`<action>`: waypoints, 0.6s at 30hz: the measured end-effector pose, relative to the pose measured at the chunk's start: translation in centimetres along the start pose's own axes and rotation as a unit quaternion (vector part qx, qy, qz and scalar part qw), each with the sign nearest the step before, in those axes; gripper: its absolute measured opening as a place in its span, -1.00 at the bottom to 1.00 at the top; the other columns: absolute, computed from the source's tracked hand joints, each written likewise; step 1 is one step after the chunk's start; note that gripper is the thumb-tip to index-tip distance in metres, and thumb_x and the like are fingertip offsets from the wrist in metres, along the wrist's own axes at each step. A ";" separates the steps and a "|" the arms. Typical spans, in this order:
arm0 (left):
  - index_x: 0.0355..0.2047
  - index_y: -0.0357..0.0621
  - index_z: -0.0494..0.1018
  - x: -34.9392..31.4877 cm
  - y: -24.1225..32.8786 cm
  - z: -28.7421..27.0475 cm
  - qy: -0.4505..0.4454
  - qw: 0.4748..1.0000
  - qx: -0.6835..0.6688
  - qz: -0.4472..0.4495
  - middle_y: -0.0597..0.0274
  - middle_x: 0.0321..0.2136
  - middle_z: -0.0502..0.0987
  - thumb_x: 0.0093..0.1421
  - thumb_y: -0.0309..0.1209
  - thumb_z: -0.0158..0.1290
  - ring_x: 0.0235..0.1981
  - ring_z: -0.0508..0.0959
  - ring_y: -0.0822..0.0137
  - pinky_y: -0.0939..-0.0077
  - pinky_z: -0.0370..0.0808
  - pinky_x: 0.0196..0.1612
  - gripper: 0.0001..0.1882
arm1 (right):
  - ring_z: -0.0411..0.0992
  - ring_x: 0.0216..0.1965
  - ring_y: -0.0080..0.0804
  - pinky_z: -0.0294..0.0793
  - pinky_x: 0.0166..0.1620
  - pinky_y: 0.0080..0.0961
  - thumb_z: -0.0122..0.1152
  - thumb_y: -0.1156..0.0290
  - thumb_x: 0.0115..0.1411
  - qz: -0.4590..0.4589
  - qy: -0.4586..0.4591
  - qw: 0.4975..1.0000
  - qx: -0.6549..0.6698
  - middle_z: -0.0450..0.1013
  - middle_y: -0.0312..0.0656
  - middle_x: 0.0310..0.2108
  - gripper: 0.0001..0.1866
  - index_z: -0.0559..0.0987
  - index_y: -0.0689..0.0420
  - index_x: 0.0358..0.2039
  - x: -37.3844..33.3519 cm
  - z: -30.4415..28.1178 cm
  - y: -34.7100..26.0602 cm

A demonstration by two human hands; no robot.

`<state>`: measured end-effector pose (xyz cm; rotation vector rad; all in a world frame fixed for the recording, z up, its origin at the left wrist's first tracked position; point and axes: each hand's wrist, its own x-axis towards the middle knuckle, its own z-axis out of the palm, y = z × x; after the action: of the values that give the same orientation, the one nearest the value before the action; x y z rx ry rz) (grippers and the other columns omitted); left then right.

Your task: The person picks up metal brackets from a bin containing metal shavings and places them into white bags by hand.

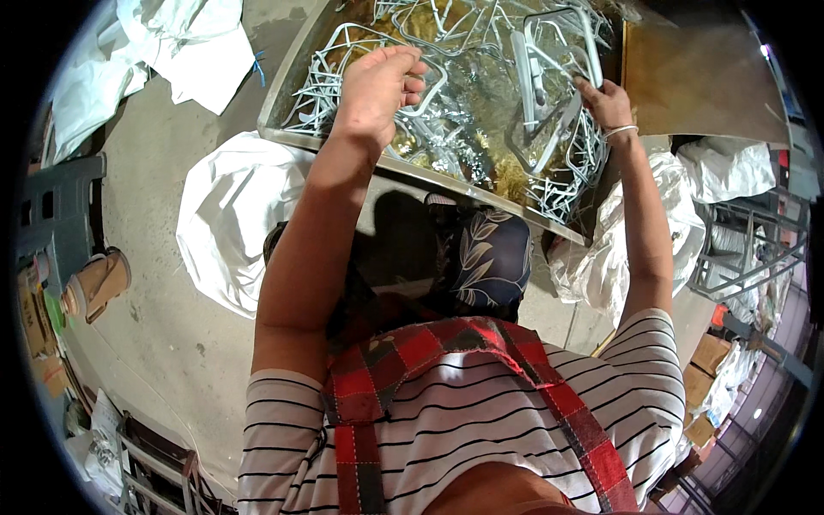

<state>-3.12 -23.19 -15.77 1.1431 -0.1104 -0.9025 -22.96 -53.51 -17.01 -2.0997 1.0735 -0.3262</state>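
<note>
A wide metal tub [412, 174] in front of me holds murky liquid and many grey bent metal rods and frames [330, 73]. My right hand [608, 105] is closed at the tub's right side, gripping a grey bent metal frame [594, 47] that rises above the liquid. Over the left half of the tub, my left hand [375, 93] is raised with curled fingers and the thumb pressed toward them. Whatever it may hold is hidden; a looped rod [440, 79] lies just beyond its fingertips.
White sacks stand against the tub at its left [240, 215] and right [661, 206]. A brown flat panel [699, 77] adjoins the tub's far right. On the left are a dark plastic stool [64, 219] and a brown object [97, 285]. Cardboard boxes [708, 356] stand at right.
</note>
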 end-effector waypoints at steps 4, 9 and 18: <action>-0.26 -0.28 0.38 0.6 -1.6 0.7 -0.022 0.993 0.117 -0.008 0.30 -0.46 0.43 0.09 -0.40 -0.03 -0.50 0.37 0.52 0.65 0.33 -0.41 -0.76 | 0.10 -0.83 -0.69 0.03 -0.78 -0.72 0.18 0.12 0.03 0.038 -0.001 0.994 0.105 0.26 -0.36 -0.78 -0.65 0.40 0.13 -0.65 -1.1 -1.8 -2.6; 0.04 -0.38 0.13 1.3 -3.9 2.8 -0.045 0.971 0.232 0.028 -0.21 -0.01 0.22 -0.07 -0.21 0.19 0.03 0.27 0.11 0.35 0.21 0.06 -0.24 | 0.06 -0.87 -0.69 -0.02 -0.80 -0.73 0.12 0.16 0.08 0.064 -0.069 0.960 0.263 0.24 -0.34 -0.79 -0.68 0.35 0.09 -0.64 -1.6 -0.9 -3.2; 0.08 -0.35 -0.02 4.5 -6.2 1.7 -0.108 0.989 0.094 0.046 -0.09 -0.17 0.34 -0.14 -0.20 0.25 -0.11 0.34 0.22 0.36 0.23 0.00 -0.10 | 0.02 -0.89 -0.68 -0.05 -0.82 -0.72 -0.09 0.08 0.19 0.074 -0.247 0.890 0.375 0.17 -0.34 -0.85 -0.62 0.35 0.09 -0.61 -2.8 4.2 -6.8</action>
<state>-4.47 -28.16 -21.67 1.2011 -0.4293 -0.9461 -18.49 -46.62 -14.75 -1.2889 0.6429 -0.0885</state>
